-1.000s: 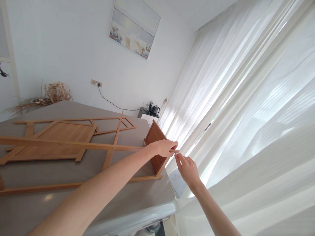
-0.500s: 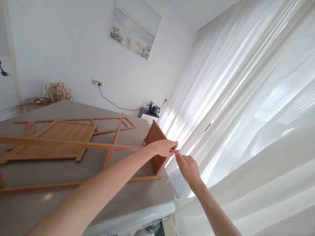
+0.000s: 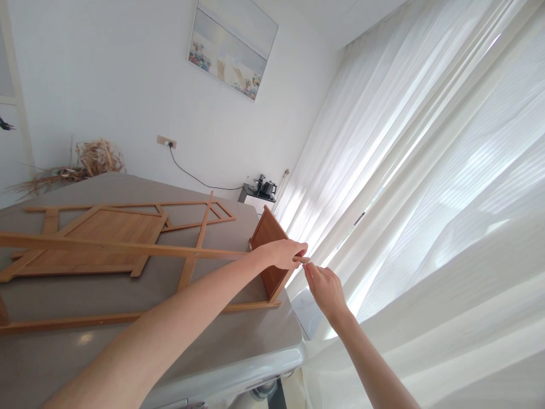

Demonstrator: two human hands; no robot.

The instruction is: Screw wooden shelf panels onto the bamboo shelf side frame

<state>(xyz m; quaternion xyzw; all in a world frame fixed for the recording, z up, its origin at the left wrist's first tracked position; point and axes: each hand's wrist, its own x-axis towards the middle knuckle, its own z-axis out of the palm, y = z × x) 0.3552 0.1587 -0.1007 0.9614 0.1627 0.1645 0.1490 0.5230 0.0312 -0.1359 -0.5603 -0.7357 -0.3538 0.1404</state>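
A wooden frame (image 3: pixel 162 249) of long rails and crosspieces stretches across the table from the left. My left hand (image 3: pixel 284 254) is closed around the far right end of its upper rail, beside an upright wooden panel (image 3: pixel 268 230). Just right of that rail end, my right hand (image 3: pixel 326 289) is pinched at the tip of the wood. Whatever small thing its fingers hold is hidden. Behind the rail, a slatted wooden panel (image 3: pixel 108 233) lies flat on the table.
The grey-topped table (image 3: pixel 272 335) has a pale rounded front edge. Another thin wooden frame (image 3: pixel 200 226) lies toward the back. White curtains (image 3: pixel 409 187) hang close on the right. Dried plants (image 3: pixel 100 158) and a black kettle (image 3: pixel 268 189) are near the wall.
My right hand has turned slightly at the rail end, its fingers lifting a little. My left hand keeps its grip, and the wooden parts stay in place.
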